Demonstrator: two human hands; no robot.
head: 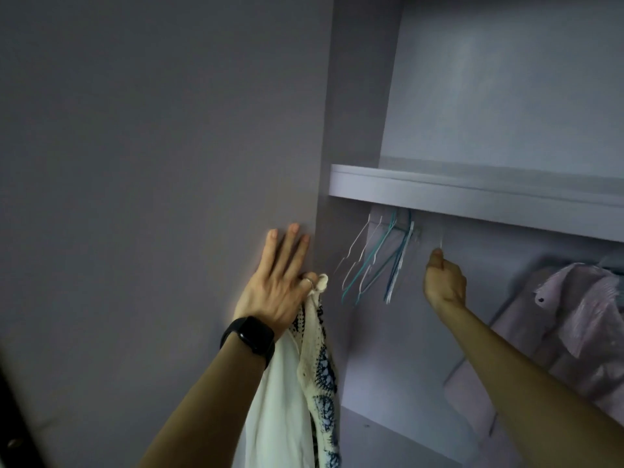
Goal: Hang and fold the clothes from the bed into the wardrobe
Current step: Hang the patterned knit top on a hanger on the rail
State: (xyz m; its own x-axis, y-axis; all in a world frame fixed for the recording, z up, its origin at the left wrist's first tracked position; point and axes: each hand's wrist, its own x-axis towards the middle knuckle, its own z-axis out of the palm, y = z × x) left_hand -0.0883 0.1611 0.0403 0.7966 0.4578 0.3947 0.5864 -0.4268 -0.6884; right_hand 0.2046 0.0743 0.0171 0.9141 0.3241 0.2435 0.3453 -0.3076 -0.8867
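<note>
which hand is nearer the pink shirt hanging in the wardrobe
Right. The right hand, gripping a hanger, sits just left of the pink shirt, beneath the shelf; the left hand is farther left, against the panel, pinching a cream garment.

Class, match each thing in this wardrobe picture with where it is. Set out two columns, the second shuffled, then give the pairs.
1 cream garment
2 empty wire hangers
3 pink shirt
4 black wristband

A worn on the left arm
B hanging at far right
C pinched by the left hand
D bunched under the shelf, left of the right hand gripping a wire hook

Pairs: 1-C, 2-D, 3-B, 4-A
</note>
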